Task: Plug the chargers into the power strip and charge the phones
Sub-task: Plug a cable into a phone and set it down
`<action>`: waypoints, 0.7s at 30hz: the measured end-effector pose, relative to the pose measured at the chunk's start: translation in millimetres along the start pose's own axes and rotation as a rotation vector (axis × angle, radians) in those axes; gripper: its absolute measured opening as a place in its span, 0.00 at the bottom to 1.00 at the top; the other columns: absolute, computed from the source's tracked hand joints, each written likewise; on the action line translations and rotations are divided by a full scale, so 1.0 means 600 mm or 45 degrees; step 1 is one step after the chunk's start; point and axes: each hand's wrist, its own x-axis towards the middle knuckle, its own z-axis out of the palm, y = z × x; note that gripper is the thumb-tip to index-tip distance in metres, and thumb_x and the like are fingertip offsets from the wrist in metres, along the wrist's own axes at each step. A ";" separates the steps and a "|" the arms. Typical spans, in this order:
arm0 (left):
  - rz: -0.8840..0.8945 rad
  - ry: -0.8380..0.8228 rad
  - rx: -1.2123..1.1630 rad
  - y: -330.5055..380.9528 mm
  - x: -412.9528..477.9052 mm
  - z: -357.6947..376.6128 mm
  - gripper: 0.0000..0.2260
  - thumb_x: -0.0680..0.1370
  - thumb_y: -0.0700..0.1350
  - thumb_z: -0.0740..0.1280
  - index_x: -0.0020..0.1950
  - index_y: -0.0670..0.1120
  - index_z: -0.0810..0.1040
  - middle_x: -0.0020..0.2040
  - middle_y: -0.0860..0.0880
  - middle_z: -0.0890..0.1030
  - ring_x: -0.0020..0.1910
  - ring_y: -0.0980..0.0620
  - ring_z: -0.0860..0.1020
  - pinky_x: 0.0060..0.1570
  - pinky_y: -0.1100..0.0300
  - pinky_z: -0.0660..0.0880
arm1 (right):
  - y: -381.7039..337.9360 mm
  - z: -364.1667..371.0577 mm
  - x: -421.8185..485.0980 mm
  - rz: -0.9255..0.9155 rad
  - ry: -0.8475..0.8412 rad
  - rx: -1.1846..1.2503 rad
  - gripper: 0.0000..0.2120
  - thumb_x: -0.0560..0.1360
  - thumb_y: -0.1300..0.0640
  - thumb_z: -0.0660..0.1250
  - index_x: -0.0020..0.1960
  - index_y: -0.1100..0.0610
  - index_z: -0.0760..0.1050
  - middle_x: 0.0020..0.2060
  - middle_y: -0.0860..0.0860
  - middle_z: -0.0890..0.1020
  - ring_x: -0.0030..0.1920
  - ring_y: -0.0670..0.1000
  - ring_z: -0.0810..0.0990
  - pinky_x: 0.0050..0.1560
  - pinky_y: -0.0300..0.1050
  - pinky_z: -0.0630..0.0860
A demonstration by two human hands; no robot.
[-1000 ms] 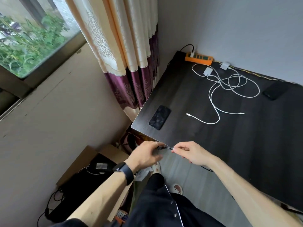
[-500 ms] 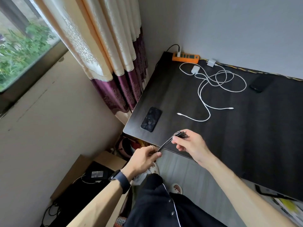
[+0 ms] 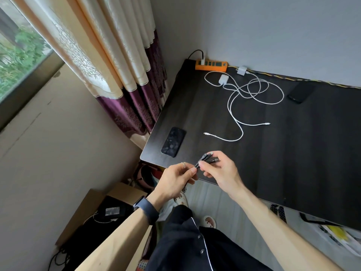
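Over the near left corner of the dark table (image 3: 293,159), my right hand (image 3: 220,171) pinches the connector ends of a black multi-head cable (image 3: 207,159). My left hand (image 3: 175,178) grips the same cable just below, where it drops out of sight. A black phone (image 3: 173,141) lies near the table's left edge, a second black phone (image 3: 300,92) at the far right. An orange power strip (image 3: 212,65) sits in the far corner with one plug in it. Two white chargers (image 3: 223,79) (image 3: 241,70) lie beside it, their white cables (image 3: 237,106) looped across the table.
A cream and purple curtain (image 3: 125,75) hangs left of the table beside a window (image 3: 17,55). A cardboard box with a black adapter (image 3: 111,212) stands on the floor at left. Papers and a keyboard edge (image 3: 332,231) lie below the table's near right edge.
Both hands have risen from below the table edge to over its near corner with the black cable. My right hand has slid up to the connector ends; the view has tilted up.
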 end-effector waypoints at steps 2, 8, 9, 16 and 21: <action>0.009 0.009 0.008 -0.001 0.002 0.002 0.09 0.81 0.50 0.64 0.49 0.47 0.82 0.42 0.52 0.86 0.38 0.58 0.83 0.44 0.55 0.80 | 0.002 0.002 -0.001 0.020 0.020 0.036 0.10 0.75 0.59 0.74 0.54 0.54 0.77 0.37 0.51 0.87 0.34 0.46 0.83 0.37 0.37 0.78; -0.036 0.014 -0.076 -0.010 0.014 0.007 0.10 0.81 0.50 0.64 0.49 0.46 0.81 0.42 0.50 0.86 0.40 0.53 0.84 0.48 0.48 0.80 | 0.006 0.009 0.011 0.087 0.045 0.084 0.05 0.77 0.55 0.72 0.51 0.56 0.81 0.39 0.49 0.85 0.36 0.44 0.82 0.40 0.40 0.78; -0.059 -0.011 -0.118 -0.013 0.018 0.007 0.10 0.81 0.49 0.65 0.49 0.45 0.81 0.42 0.49 0.86 0.40 0.51 0.84 0.48 0.47 0.79 | 0.008 0.012 0.013 0.093 0.061 0.077 0.05 0.78 0.55 0.72 0.50 0.56 0.82 0.39 0.48 0.84 0.37 0.43 0.82 0.39 0.39 0.77; -0.488 -0.103 -0.673 -0.049 0.061 0.002 0.09 0.82 0.46 0.64 0.51 0.41 0.80 0.51 0.41 0.85 0.47 0.43 0.84 0.50 0.47 0.80 | 0.032 0.052 0.046 0.212 0.147 0.113 0.09 0.81 0.55 0.66 0.52 0.61 0.80 0.46 0.51 0.88 0.47 0.50 0.87 0.44 0.39 0.82; -0.826 0.060 -0.592 -0.111 0.113 -0.049 0.07 0.81 0.42 0.61 0.46 0.41 0.74 0.41 0.40 0.78 0.35 0.45 0.79 0.34 0.58 0.74 | 0.037 0.088 0.079 0.316 0.230 0.175 0.11 0.81 0.56 0.67 0.52 0.66 0.78 0.39 0.51 0.87 0.41 0.48 0.84 0.45 0.44 0.79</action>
